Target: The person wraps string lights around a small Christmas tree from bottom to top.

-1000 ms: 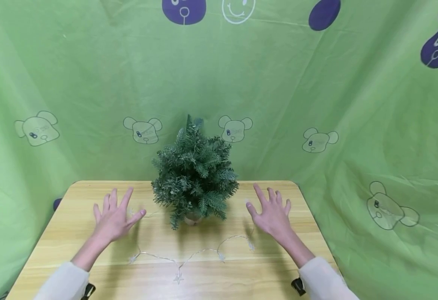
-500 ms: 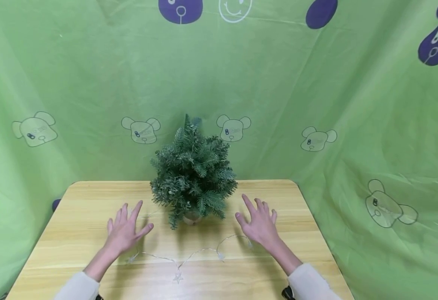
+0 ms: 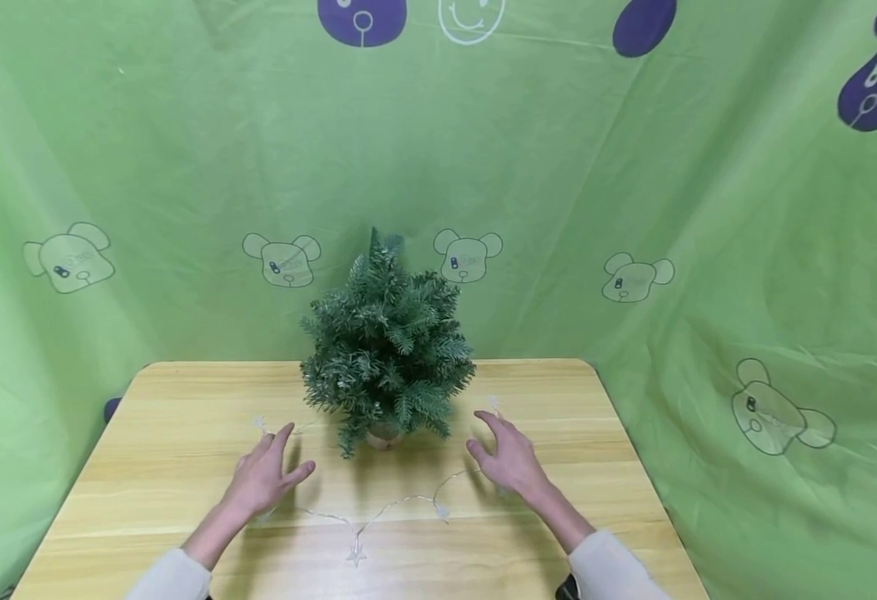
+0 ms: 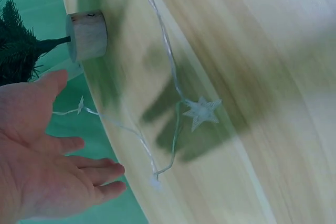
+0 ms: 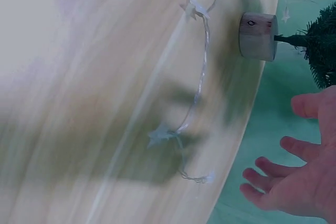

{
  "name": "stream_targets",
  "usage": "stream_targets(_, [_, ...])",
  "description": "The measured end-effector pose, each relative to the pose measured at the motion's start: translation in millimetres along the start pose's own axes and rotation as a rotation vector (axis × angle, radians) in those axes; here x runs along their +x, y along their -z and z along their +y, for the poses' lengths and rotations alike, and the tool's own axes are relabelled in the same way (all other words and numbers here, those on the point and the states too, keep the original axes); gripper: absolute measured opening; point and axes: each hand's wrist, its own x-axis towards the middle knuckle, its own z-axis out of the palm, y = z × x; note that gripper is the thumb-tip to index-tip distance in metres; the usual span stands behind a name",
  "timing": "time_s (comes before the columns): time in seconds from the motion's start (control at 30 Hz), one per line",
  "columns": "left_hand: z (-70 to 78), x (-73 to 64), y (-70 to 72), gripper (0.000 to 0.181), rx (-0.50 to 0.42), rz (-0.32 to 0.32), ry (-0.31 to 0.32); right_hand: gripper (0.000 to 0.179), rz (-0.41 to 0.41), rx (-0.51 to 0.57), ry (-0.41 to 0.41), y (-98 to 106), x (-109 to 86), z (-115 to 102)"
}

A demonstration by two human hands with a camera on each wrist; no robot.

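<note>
A small artificial Christmas tree (image 3: 389, 350) stands upright towards the back of the table, on a round wooden base (image 4: 89, 35). Around its front and sides lies a string of star lights (image 3: 408, 498), with clear stars on a thin wire. To the left of the tree my left hand (image 3: 258, 475) hovers over the string, fingers spread and holding nothing. My right hand (image 3: 509, 458) is in the air on the other side, fingers slightly bent, also holding nothing. One star (image 4: 202, 111) lies in the left hand's shadow; another star (image 5: 160, 135) lies in the right hand's shadow.
The light wooden table (image 3: 146, 467) has rounded back corners. Behind it and at both sides hangs a green curtain (image 3: 558, 167) printed with bear faces, close to the tree's back.
Both hands have moved inward and nearer to the front edge, closer to each other. The tree and the light string lie as before. The head view has shifted slightly.
</note>
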Motion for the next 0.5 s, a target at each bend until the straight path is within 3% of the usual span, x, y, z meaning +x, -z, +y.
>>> stream_targets(0.5, [0.5,3.3,-4.7,0.076,-0.194,-0.041,0.013,0.055,-0.073,0.221,-0.11,-10.6,2.6,3.6])
